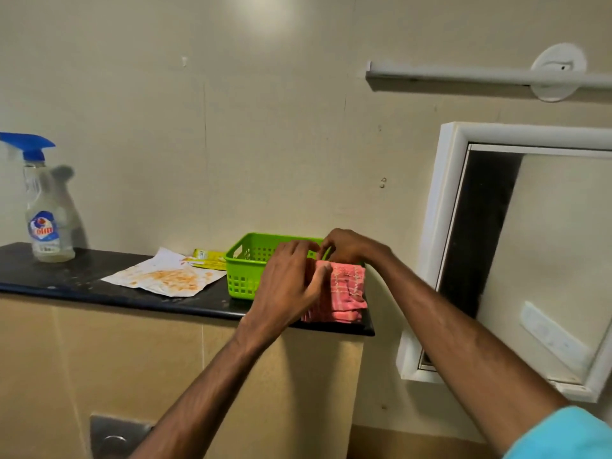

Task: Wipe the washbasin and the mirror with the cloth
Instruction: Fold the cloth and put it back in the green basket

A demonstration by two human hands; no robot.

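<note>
Head view: a black counter [82, 276] runs along a cream wall and ends just left of the mirror [546, 260], which hangs in a white frame on the right. The pink checked cloth [347, 289] lies folded at the right end of the counter, touching the right side of a green basket [245, 276]. The left hand [291, 279] reaches in front of the basket, fingers curled, with its thumb pressed on the cloth's upper left edge, gripping it. The right hand [347, 246] is just beyond, fingers curled down where the basket's rim meets the top of the cloth. Whether it pinches the cloth or the rim cannot be told. The fingertips of the two hands nearly meet. Left of the basket lie a yellow packet [207, 256] and a stained paper [165, 276]. A spray bottle [49, 226] with a blue trigger stands upright at the far left. A light blue sleeve [569, 435] shows at the near right.
</note>
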